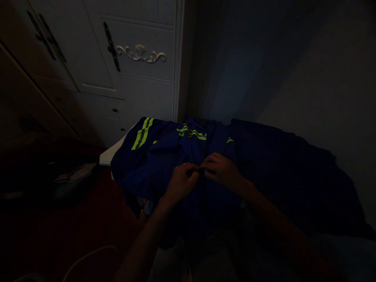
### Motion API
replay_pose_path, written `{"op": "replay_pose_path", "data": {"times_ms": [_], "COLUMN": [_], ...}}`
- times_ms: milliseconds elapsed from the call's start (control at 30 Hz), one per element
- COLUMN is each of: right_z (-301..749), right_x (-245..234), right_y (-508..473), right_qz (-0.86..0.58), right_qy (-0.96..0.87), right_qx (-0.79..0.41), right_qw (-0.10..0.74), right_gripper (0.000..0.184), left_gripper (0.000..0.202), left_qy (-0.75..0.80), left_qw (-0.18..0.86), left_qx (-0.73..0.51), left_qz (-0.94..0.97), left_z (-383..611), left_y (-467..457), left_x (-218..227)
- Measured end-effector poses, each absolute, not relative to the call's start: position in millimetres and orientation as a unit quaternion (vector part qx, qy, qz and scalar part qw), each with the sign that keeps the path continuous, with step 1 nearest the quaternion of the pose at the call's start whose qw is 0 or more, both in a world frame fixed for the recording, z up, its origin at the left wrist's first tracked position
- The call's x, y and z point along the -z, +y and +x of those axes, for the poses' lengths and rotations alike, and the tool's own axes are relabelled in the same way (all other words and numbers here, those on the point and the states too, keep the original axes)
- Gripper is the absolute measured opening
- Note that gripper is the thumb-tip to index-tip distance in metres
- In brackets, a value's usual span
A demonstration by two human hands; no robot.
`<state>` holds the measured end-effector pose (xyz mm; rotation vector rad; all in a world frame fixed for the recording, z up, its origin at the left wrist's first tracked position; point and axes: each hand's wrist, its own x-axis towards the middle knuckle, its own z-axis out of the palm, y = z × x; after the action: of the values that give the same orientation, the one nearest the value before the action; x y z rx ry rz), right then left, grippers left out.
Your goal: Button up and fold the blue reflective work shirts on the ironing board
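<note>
Near closed white wardrobe (147,98): hands (181,182) pinching blue striped jacket (165,159).

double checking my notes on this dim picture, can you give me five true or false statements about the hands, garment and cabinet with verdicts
1. The left hand and right hand are both at the blue garment. True.
2. The garment bears only red bands. False: its stripes are yellow-green.
3. A scroll ornament decorates the cabinet. True.
4. The hands are far apart. False: they are close together.
5. The cabinet's handles are dark. True.
</note>
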<state>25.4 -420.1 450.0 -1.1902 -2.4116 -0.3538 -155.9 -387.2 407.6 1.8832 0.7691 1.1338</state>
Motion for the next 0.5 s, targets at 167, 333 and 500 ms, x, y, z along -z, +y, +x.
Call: {"op": "replay_pose_path", "data": {"times_ms": [167, 333, 500], "right_z": [27, 27, 26], "right_x": [-457, -466, -469], "right_y": [-420, -421, -420], "right_qz": [-0.439, -0.432, -0.426], "right_qy": [-0.867, -0.881, -0.892], "right_qx": [0.041, 0.009, 0.033], "right_qw": [0.234, 0.192, 0.146], "right_gripper": [0.015, 0.018, 0.016], "left_gripper": [0.012, 0.016, 0.015], "left_qy": [0.232, 0.185, 0.208], "left_qw": [0.283, 0.207, 0.205], "left_qx": [-0.459, -0.467, -0.454], "left_qz": [0.810, 0.839, 0.842], "left_z": [-165, -167, -162], "left_y": [-392, -388, -386], "left_x": [-402, -394, -393]}}
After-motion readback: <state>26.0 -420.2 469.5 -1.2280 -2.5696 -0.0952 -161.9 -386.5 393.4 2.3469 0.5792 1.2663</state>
